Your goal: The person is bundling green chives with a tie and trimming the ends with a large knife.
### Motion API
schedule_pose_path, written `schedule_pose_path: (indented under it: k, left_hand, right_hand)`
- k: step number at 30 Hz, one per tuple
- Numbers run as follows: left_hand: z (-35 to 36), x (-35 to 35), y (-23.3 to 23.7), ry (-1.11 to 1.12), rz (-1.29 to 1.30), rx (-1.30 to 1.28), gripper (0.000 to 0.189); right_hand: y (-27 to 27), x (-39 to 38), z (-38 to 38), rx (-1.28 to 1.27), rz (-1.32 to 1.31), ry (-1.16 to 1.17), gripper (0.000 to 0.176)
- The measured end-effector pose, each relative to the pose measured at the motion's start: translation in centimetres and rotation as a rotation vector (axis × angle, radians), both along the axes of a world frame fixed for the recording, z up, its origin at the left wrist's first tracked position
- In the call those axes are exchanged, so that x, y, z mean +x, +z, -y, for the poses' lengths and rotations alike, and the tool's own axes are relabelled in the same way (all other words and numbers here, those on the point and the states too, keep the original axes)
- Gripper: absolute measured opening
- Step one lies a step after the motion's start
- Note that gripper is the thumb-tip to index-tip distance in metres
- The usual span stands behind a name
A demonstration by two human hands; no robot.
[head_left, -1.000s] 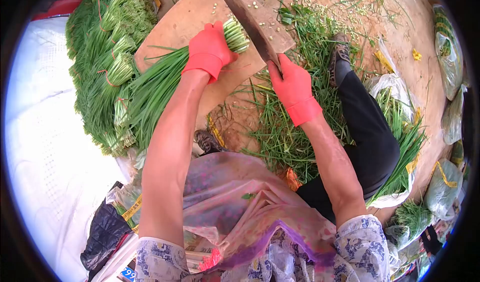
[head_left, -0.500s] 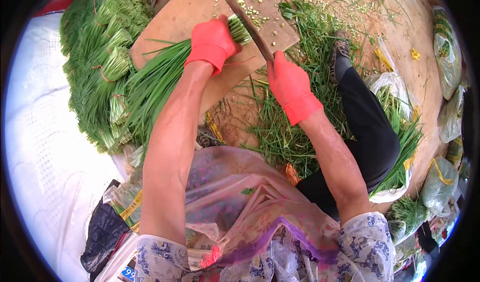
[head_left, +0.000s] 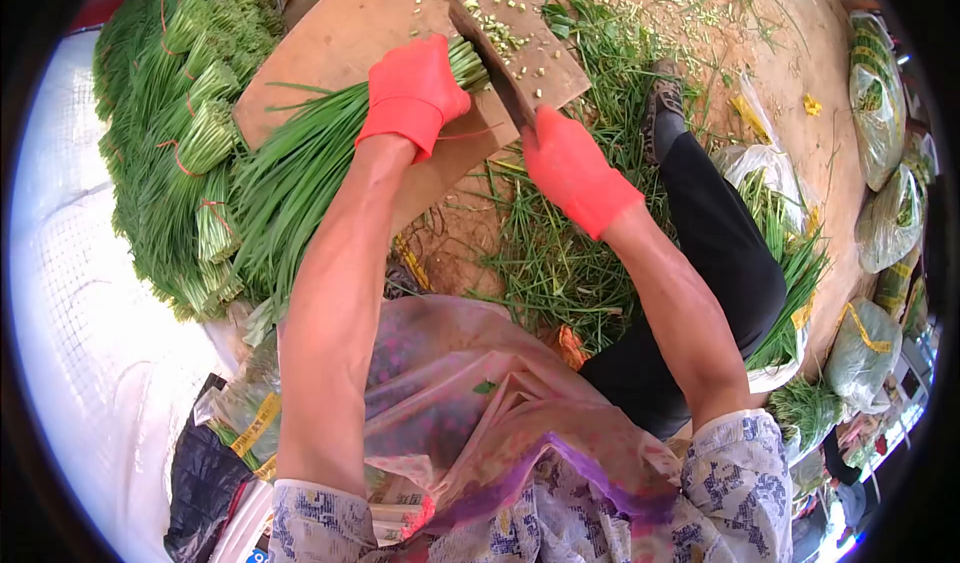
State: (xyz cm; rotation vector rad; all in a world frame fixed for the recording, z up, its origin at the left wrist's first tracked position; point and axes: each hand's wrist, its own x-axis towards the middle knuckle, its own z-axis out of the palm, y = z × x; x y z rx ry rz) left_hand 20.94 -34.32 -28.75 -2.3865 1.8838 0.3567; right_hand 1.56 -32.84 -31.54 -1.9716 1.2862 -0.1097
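My left hand (head_left: 418,88), in a coral rubber glove, is closed around a bunch of green chives (head_left: 300,153) lying across a wooden board (head_left: 335,38). The pale stalk ends stick out to the right of its fingers, and the long leaves hang over the board's near left edge. In the same kind of glove, my right hand (head_left: 575,168) grips a knife (head_left: 495,63) by its handle. The dark blade stands right at the stalk ends. Short cut pieces (head_left: 505,35) lie on the board beyond the blade. A thin red tie (head_left: 470,135) shows near my left hand.
Tied chive bundles (head_left: 205,133) are heaped at left beside white sheeting (head_left: 80,293). Loose trimmings (head_left: 565,253) cover the ground near my shoe (head_left: 662,113). An open white bag of greens (head_left: 790,273) stands by my knee, with filled plastic bags (head_left: 865,348) farther right.
The view has shifted slightly, moving most things left. My right hand has drawn the knife a little back towards me, its tip lower on the board. My left hand keeps its hold.
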Motion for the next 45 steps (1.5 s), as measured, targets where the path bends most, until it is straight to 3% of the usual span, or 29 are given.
schedule_pose_path:
  k: [5,6,9,11,12,14,15,22,24,25,27,31,32,36,38,42,45]
  left_hand:
    - [-0.1,-0.1,0.0,0.037,-0.024,-0.046,0.042]
    - [0.1,0.3,-0.6,0.043,-0.024,0.031,0.061]
    - [-0.8,0.2,-0.2,0.058,-0.004,0.002,0.066]
    - [-1.5,0.2,-0.5,0.046,-0.03,-0.019,0.071]
    - [-1.2,0.1,-0.4,0.034,-0.047,-0.068,0.076]
    - [-0.8,-0.1,-0.4,0.024,-0.008,-0.085,0.079]
    - [-1.1,-0.2,-0.4,0.021,0.02,-0.084,0.081]
    - [-1.1,1.1,0.4,0.006,-0.123,0.021,0.12]
    - [-2.1,2.6,0.3,-0.159,-0.145,-0.204,0.14]
    - [-2.8,3.0,1.0,-0.14,-0.129,-0.205,0.14]
    - [-5.2,3.3,2.1,-0.108,-0.065,-0.211,0.148]
    - [-7.9,3.6,0.5,-0.042,0.052,-0.155,0.145]
    - [-7.9,3.2,0.5,-0.015,0.05,-0.159,0.143]
    - [-8.0,2.5,0.1,0.04,0.066,-0.196,0.134]
    - [-8.3,2.4,-0.2,0.044,0.065,-0.225,0.134]
    - [-8.2,1.9,-0.3,0.07,0.082,-0.211,0.13]
    - [-8.4,1.5,-0.3,0.085,0.141,-0.255,0.12]
  right_hand:
    - [-2.5,5.2,4.3,-0.067,0.013,0.082,0.021]
    - [-2.4,4.8,4.3,-0.129,0.012,0.082,0.02]
    - [-0.5,1.5,3.4,-0.136,0.04,0.077,0.02]
    - [-1.8,-2.1,2.1,-0.108,-0.08,-0.011,0.024]
    - [-2.0,-3.4,2.4,-0.108,-0.078,-0.018,0.024]
    - [-2.2,-5.1,3.4,-0.145,-0.077,-0.301,0.027]
    - [-2.0,-5.6,4.1,-0.143,-0.012,-0.292,0.027]
    - [-0.7,-0.4,7.2,-0.326,0.038,-0.046,0.023]
    - [-1.1,2.3,9.8,-0.412,0.066,0.062,0.031]
    - [-1.7,3.4,11.3,-0.413,0.084,0.079,0.031]
    - [-2.2,4.8,13.1,-0.676,0.24,0.257,0.034]
    - [0.5,5.5,11.8,-0.523,0.518,0.245,0.019]
    - [1.2,5.4,11.0,-0.583,0.579,0.306,0.015]
    - [2.7,4.5,8.2,-0.595,0.397,0.319,0.016]
    - [3.7,3.9,6.4,-0.471,0.353,0.203,0.024]
    - [2.4,5.4,3.8,-0.493,0.121,0.172,0.037]
    - [1.5,6.6,3.5,-0.43,0.181,0.108,0.032]
